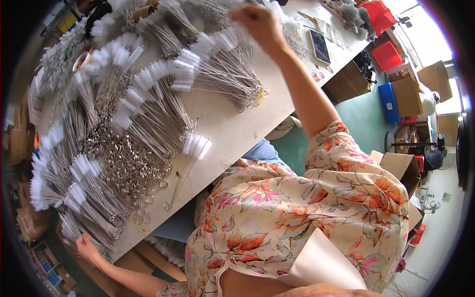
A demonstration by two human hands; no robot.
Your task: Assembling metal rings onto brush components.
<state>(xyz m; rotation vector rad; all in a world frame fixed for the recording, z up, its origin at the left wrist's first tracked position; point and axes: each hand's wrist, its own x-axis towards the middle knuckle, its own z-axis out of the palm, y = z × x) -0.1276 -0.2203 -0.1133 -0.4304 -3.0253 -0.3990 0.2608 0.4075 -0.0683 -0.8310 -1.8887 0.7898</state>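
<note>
R hand is closed, pinching white-tipped wire brushes at far end of the white table. L hand is pressed on a brush bundle at table's near corner; grip can't be told. Metal rings lie mid-table.

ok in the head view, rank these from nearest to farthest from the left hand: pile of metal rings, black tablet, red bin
From the left hand, at the table's near-left edge:
1. Pile of metal rings, mid-table among the wire brushes, nearest.
2. Black tablet, at the far end of the table, beyond the right hand.
3. Red bin, on the floor past the table's end, farthest.
</note>
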